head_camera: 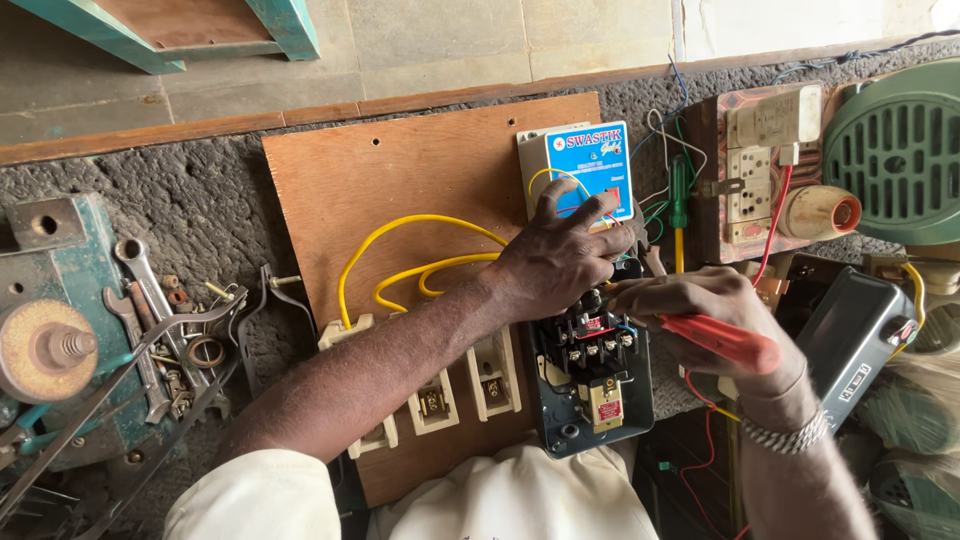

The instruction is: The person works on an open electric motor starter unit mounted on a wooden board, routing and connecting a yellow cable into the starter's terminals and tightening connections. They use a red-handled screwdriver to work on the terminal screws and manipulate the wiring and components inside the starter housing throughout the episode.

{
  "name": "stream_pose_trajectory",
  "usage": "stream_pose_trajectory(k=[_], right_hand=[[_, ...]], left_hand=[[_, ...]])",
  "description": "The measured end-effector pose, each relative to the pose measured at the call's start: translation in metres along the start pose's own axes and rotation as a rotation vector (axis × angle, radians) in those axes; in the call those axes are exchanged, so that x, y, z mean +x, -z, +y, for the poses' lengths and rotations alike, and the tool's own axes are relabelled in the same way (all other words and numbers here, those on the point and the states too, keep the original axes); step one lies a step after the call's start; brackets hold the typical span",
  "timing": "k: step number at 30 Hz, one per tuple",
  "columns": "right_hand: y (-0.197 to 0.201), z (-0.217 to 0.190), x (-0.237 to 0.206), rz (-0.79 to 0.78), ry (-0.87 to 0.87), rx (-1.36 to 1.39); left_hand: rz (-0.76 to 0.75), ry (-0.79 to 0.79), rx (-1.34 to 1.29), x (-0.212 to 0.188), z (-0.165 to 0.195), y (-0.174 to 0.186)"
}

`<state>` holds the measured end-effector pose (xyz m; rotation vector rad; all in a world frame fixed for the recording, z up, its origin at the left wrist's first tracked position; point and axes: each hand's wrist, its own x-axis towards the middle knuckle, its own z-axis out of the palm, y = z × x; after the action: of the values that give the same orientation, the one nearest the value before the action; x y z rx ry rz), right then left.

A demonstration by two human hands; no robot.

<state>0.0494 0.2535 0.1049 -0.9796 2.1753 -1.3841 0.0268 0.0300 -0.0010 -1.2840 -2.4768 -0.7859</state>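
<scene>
My left hand reaches across a plywood board and rests on the top of a dark open starter box, fingers spread over yellow wires. My right hand grips a red-handled screwdriver whose tip points left into the box's black terminal block. A blue and white control unit sits on the board just behind my left hand. Cream fuse holders are mounted on the board below my left forearm.
A switch-and-socket board with a green screwdriver stands at the right, next to a green fan grille. A dark grey box cover lies by my right wrist. Spanners and a teal machine crowd the left.
</scene>
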Motion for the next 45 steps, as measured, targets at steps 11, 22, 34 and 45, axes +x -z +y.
stream_pose_trajectory(k=[11,22,34,45], right_hand=[[-0.041,-0.031,-0.002,0.358,-0.055,-0.015],[-0.075,-0.032,0.002,0.978,0.076,0.540],[-0.071,-0.012,0.008,0.890,0.131,0.611],[-0.053,-0.021,0.006,0.820,0.090,0.679]], left_hand=[[0.045,-0.003,-0.022,0.003,0.011,0.012],[0.035,-0.007,-0.039,0.006,0.010,0.006],[-0.051,-0.007,-0.106,0.008,0.001,0.010],[-0.013,-0.023,-0.059,0.010,0.007,0.015]])
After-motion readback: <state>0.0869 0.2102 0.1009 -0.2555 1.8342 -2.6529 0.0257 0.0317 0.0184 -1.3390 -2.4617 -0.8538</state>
